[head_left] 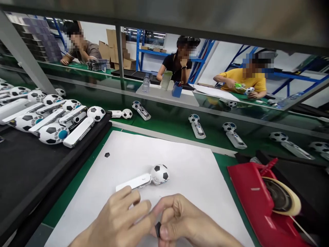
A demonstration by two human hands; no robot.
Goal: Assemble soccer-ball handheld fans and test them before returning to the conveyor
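Note:
In the head view my right hand (180,219) pinches a small black pentagon piece (158,229) between thumb and fingers, at the bottom middle. My left hand (120,216) meets it from the left, fingers bent and index finger reaching to the right fingertips; its thumb and fingertips are hidden, so what it pinches is unclear. Just beyond the hands, a white device with a soccer-ball head (160,174) and a long flat handle (133,182) lies on a white paper sheet (195,178). Another black pentagon piece (107,155) lies farther left on the sheet.
Several similar ball-headed devices (52,133) crowd a black tray (38,171) at left. More devices (234,135) lie spaced along the green strip beyond the metal edge. A red tape dispenser (257,199) stands at right. Across the bench sit three people (246,79).

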